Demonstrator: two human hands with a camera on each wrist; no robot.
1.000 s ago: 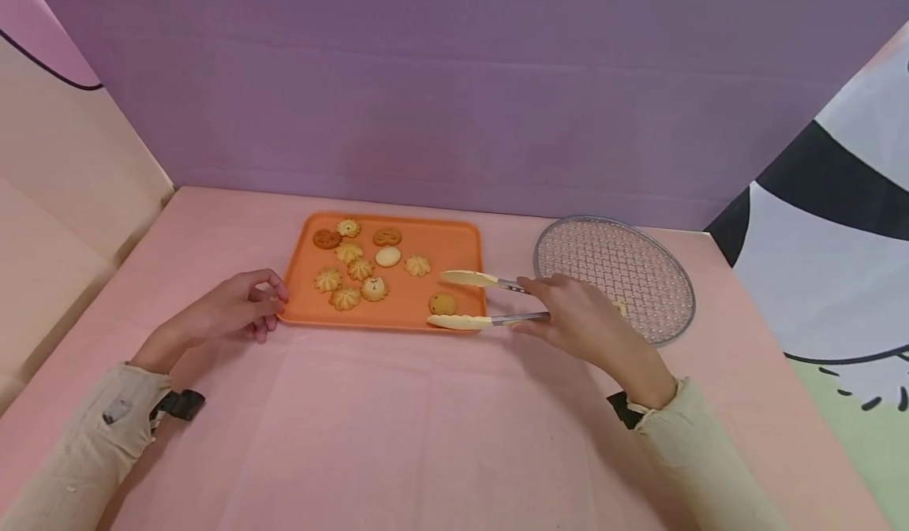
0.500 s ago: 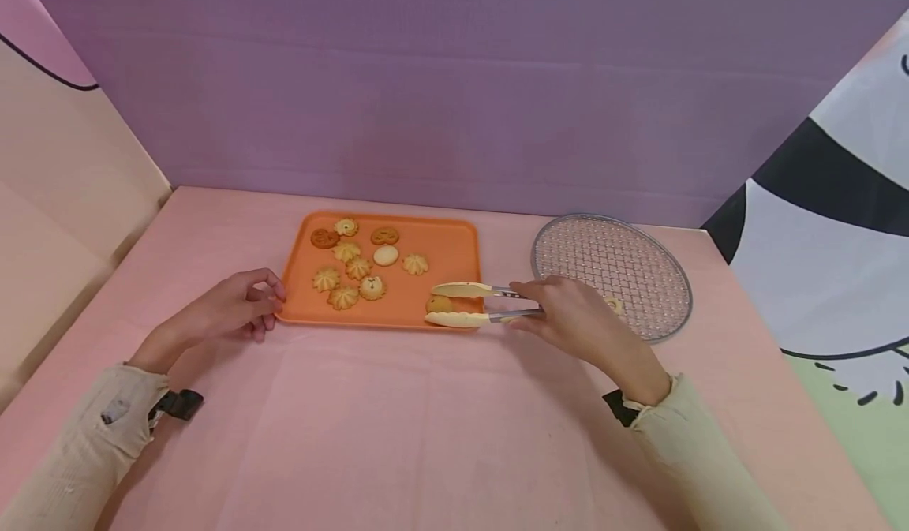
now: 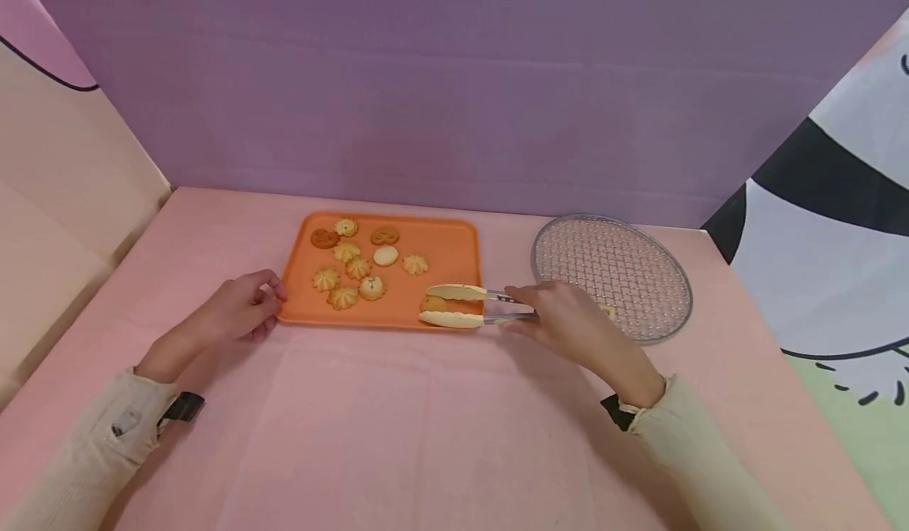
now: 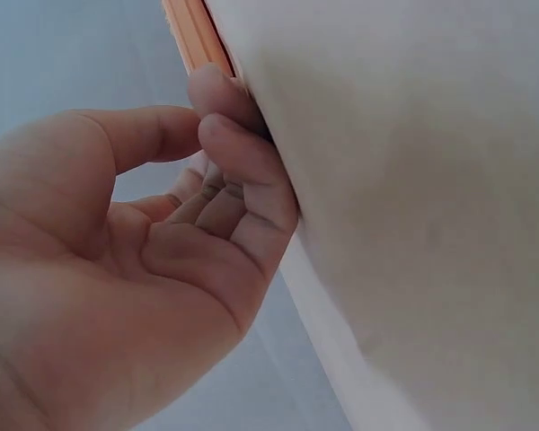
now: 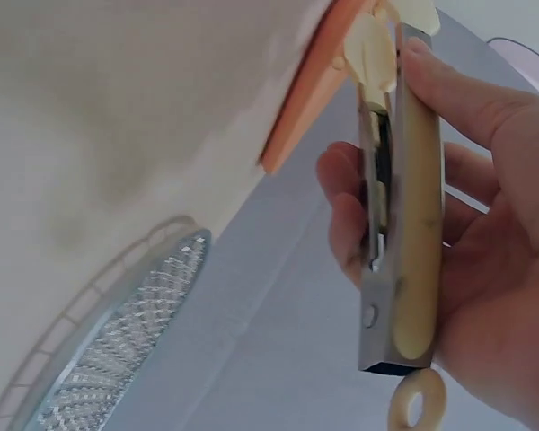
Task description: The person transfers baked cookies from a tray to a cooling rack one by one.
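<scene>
Cookie (image 3: 434, 304), one, golden: between cream ends of tongs (image 3: 454, 321), at near-right corner of orange tray (image 3: 446, 241). Tongs: gripped by right hand (image 3: 571, 318). Left hand (image 3: 237, 308): fingers bent at tray's left rim; grip cannot be told. Mesh rack (image 3: 611, 251): right of tray, pink cloth (image 3: 507, 245) between.

The tongs (image 5: 375, 328) have shiny grey metal arms and smooth cream handle grips (image 5: 418, 242) that look like plastic. The tray (image 3: 450, 247) is smooth too, and looks like orange plastic. The desk (image 3: 426, 420) has a dull pink cloth top with soft creases. The round net (image 3: 604, 259) looks like bumpy, shiny metal. Some cookies (image 3: 344, 297) are dull and ridged, and the pale oval one (image 3: 386, 256) looks smooth. The sleeves (image 3: 78, 468) are soft, dull cloth.
</scene>
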